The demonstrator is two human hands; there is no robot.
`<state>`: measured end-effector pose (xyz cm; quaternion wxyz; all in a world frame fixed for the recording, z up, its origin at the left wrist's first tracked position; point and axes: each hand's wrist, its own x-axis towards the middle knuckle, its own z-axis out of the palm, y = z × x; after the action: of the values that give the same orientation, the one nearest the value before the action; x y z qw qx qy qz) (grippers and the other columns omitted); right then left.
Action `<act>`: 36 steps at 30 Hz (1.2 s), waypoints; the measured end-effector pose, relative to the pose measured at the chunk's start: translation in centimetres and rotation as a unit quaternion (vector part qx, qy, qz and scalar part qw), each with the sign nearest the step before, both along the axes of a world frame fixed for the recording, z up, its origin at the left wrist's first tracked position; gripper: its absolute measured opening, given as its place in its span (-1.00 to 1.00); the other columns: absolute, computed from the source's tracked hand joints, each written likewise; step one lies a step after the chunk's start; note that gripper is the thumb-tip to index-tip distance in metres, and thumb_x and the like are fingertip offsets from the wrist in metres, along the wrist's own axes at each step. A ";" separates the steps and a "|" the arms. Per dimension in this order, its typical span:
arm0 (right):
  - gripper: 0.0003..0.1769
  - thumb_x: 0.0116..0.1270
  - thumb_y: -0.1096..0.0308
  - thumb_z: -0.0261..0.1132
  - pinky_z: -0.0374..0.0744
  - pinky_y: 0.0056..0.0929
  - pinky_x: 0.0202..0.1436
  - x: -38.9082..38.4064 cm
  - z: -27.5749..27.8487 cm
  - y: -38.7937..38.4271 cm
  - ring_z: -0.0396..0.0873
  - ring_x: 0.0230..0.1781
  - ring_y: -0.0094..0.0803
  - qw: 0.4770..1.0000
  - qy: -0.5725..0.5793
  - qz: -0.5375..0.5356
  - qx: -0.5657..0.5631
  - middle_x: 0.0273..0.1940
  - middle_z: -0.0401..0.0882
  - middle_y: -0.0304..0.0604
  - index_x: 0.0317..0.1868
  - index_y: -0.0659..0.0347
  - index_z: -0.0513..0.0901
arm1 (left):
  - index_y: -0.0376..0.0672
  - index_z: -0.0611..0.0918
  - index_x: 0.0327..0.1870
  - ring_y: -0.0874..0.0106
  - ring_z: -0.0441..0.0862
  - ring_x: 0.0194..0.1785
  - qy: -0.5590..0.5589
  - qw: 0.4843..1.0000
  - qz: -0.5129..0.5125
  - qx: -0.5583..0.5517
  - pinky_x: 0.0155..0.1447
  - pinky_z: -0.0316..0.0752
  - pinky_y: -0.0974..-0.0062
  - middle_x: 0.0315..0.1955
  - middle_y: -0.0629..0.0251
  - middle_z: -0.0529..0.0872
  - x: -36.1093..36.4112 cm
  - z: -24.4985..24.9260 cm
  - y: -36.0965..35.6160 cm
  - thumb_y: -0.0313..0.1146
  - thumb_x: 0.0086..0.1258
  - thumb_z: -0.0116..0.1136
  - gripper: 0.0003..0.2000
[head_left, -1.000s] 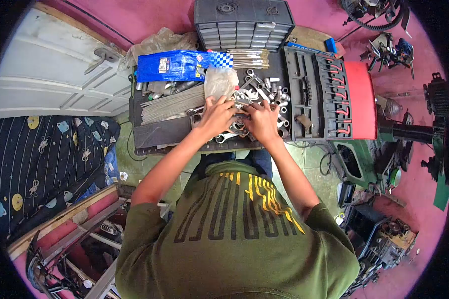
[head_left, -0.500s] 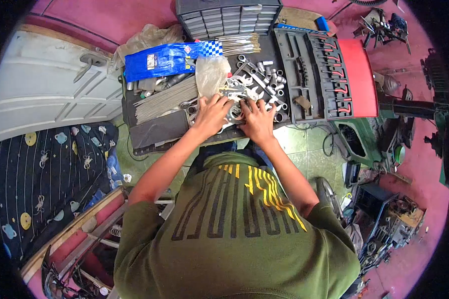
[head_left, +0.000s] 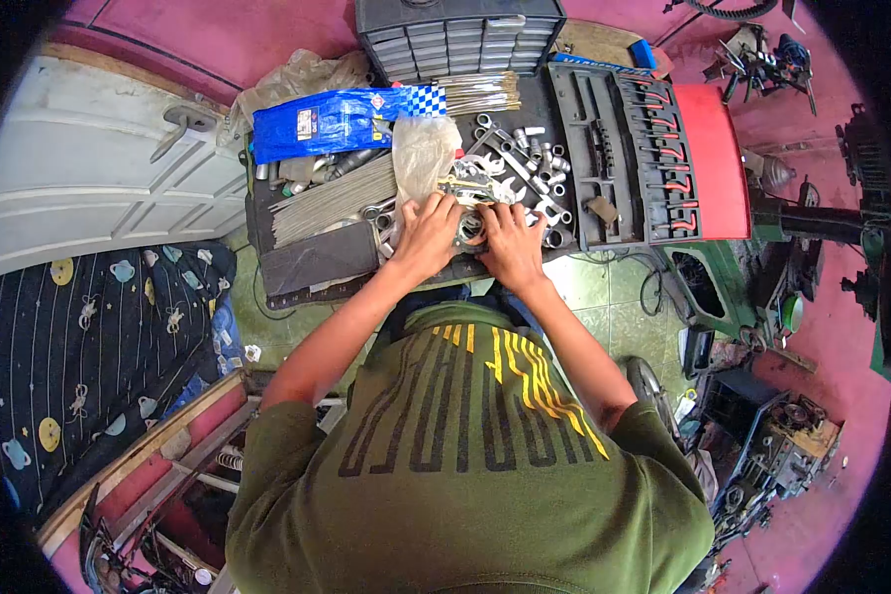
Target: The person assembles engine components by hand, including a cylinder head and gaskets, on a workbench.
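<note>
My left hand (head_left: 428,238) reaches over the front of the workbench, its fingers curled down on a pile of metal parts and closed. Beside it my right hand (head_left: 512,244) is in a similar pose, fingers bent and pressed together over the same pile. What either hand grips is hidden under the fingers. Round metal rings (head_left: 470,227) show between the two hands. Just beyond the fingertips lie thin flat pieces (head_left: 468,186), too small to name. Open-end wrenches (head_left: 505,188) and loose sockets (head_left: 554,168) lie beyond my right hand. A cloudy plastic bag (head_left: 424,156) rests beyond my left hand.
Thin metal rods (head_left: 332,201) and a blue printed packet (head_left: 332,124) lie at left. A drawer cabinet (head_left: 460,45) stands at the back. On the right is an opened tool case (head_left: 604,148) with a red lid (head_left: 713,158). A green machine (head_left: 713,282) stands beyond it.
Both hands stay over the pile with small finger movements. The flat pieces beyond the fingertips have shifted slightly. The whole view has moved a little.
</note>
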<state>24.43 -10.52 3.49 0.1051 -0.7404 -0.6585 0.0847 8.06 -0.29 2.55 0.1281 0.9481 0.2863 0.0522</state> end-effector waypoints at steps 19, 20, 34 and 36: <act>-0.18 -0.22 0.25 0.68 0.32 0.22 0.31 9.2 4.8 3.6 0.51 0.22 -0.20 0.992 -0.047 0.079 0.081 0.02 0.60 -0.25 0.20 0.01 0.66 | -0.10 0.63 0.23 0.19 0.36 0.48 -0.059 0.998 0.030 -0.007 0.29 0.23 -0.23 0.26 0.30 0.54 6.9 6.0 1.8 -0.22 0.01 0.58 -0.34; -0.17 -0.22 0.23 0.69 0.31 0.23 0.31 9.8 5.3 3.6 0.50 0.22 -0.19 0.992 -0.049 0.088 0.074 0.03 0.61 -0.25 0.21 0.03 0.65 | -0.09 0.63 0.24 0.19 0.35 0.49 -0.042 0.999 0.032 -0.013 0.28 0.23 -0.23 0.26 0.29 0.54 7.6 7.0 1.7 -0.23 0.01 0.57 -0.33; -0.23 0.00 0.30 0.58 0.24 0.25 0.45 21.0 26.3 14.9 0.50 0.23 -0.27 0.880 -0.226 0.060 0.414 0.17 0.64 -0.34 0.33 0.01 0.66 | 0.06 0.59 0.42 0.26 0.12 0.67 -0.173 0.910 0.075 0.370 0.29 0.09 -0.15 0.27 0.46 0.56 18.4 26.5 12.3 -0.12 0.07 0.59 -0.23; -0.25 0.01 0.31 0.57 0.24 0.23 0.46 21.8 29.7 15.9 0.51 0.22 -0.29 0.853 -0.251 0.053 0.455 0.16 0.65 -0.36 0.32 -0.01 0.67 | 0.04 0.60 0.43 0.24 0.10 0.66 -0.196 0.890 0.070 0.406 0.27 0.10 -0.13 0.28 0.45 0.56 19.3 30.3 13.2 -0.15 0.08 0.60 -0.23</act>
<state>46.19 5.38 33.24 0.2565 -0.5702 -0.6654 -0.4078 27.34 12.95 32.83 -0.2189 0.8652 0.2750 0.3576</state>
